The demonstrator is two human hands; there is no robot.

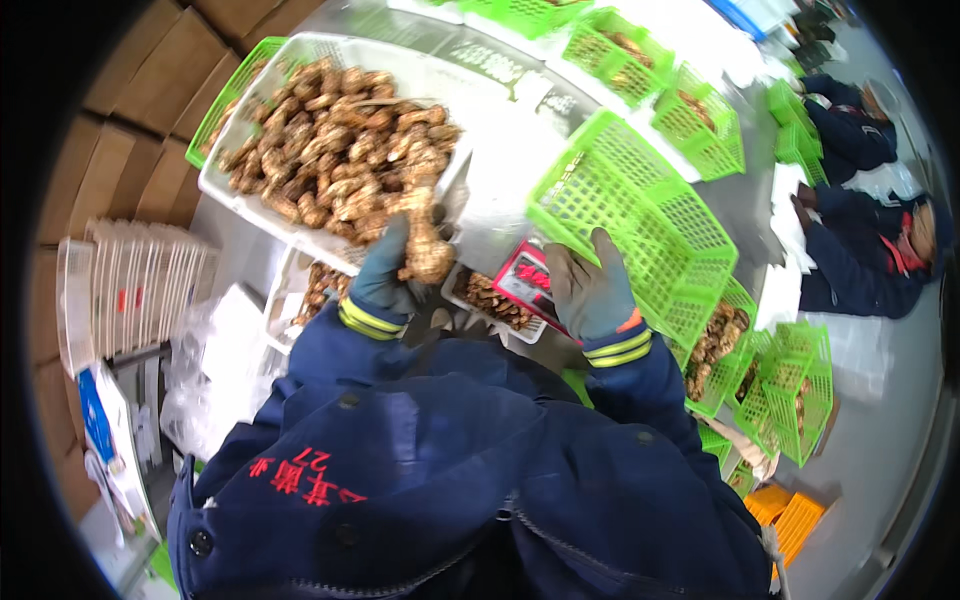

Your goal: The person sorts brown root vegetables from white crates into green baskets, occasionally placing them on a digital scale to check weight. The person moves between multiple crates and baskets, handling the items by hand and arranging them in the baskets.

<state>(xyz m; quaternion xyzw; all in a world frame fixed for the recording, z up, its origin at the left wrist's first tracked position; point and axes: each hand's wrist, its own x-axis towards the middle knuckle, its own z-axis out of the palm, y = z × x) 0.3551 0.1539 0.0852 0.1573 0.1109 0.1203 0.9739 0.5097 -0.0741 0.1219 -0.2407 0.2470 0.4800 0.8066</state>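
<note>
My left hand (388, 271), in a grey-green work glove, grips brown-and-white mushrooms (429, 251) at the near right corner of a white plastic basket (247, 206) heaped with similar mushrooms. My right hand (592, 289), also gloved, is at the near left side of a bright green plastic basket (637, 217). Its thumb and fingers are apart, and whether it touches the rim is unclear. No mushrooms show inside that green basket. Beside my right hand is a digital scale (529, 277) with a red-edged panel, partly covered by the hand.
Below the table edge stand white baskets of mushrooms (491, 300). More green baskets (716, 352) with mushrooms line the right and far side. Stacked white crates (139, 292) and cardboard boxes (161, 82) stand left. Two co-workers (862, 247) in dark blue are at the right; orange crates (796, 525) lie low right.
</note>
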